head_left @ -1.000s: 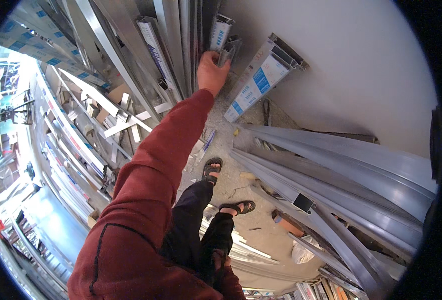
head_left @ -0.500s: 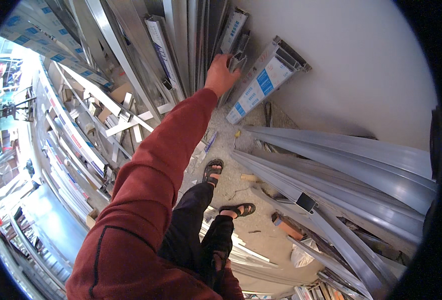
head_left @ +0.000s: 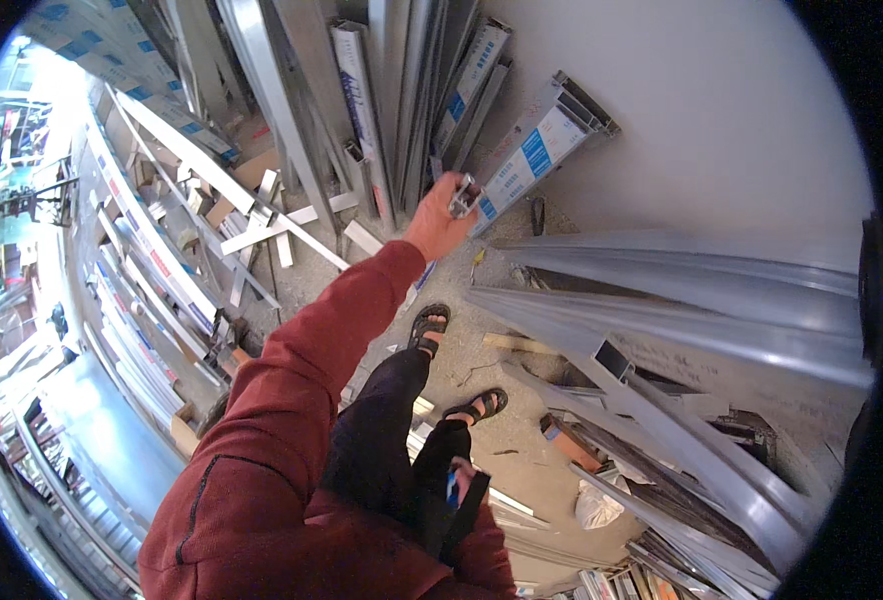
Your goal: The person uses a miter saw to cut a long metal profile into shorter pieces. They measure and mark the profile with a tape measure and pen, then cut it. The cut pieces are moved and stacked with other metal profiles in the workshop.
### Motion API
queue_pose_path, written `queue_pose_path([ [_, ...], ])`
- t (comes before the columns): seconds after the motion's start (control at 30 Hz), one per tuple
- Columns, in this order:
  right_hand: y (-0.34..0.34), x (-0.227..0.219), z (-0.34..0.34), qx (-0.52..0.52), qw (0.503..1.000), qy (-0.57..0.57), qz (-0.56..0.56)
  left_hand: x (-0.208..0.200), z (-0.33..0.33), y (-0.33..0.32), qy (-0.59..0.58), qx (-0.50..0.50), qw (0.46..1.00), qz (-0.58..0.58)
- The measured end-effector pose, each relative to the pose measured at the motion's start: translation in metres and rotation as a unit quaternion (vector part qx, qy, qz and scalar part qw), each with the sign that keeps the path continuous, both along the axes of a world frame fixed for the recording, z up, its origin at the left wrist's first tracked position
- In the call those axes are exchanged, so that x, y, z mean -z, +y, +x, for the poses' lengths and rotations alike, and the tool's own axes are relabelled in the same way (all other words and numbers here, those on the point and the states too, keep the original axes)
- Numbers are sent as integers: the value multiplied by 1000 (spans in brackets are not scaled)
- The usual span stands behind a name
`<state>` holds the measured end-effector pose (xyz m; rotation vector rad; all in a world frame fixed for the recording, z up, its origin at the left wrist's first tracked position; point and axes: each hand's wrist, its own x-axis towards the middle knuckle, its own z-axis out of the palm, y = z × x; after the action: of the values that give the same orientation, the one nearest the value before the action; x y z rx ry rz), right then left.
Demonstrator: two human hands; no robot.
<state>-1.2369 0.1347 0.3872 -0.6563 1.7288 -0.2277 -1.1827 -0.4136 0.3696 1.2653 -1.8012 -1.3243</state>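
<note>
My left hand (head_left: pixel 440 215) is closed round a short silver aluminium profile (head_left: pixel 465 197), whose hollow cut end faces up. It is held just left of a wrapped bundle of profiles (head_left: pixel 532 155) with white and blue film, which leans against the wall. Down by my thigh, my right hand (head_left: pixel 464 478) is closed on a dark, flat, strip-shaped thing (head_left: pixel 468 512). A bit of blue shows by its fingers; the kind of thing is too small to tell.
Upright profiles (head_left: pixel 402 90) stand close together beyond my left hand. Long silver profiles (head_left: pixel 682 290) lie to the right, with a rectangular tube (head_left: pixel 617 360) among them. White offcuts (head_left: pixel 282 225) litter the floor at left. A white bag (head_left: pixel 599 503) lies lower right.
My left hand has drawn the aluminium profile out from the upright stack and brought it down toward me. My right hand has come into clearer view with the dark strip.
</note>
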Motion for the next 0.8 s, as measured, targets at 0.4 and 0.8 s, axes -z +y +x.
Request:
queue_pose_path([
  [0.4,-222,-263,-79,286,875,-265,-286,-220,41,191,60,118,987,-89],
  [0.8,-136,-379,-100,258,842,-287,-376,-347,6,305,99,189,951,-225],
])
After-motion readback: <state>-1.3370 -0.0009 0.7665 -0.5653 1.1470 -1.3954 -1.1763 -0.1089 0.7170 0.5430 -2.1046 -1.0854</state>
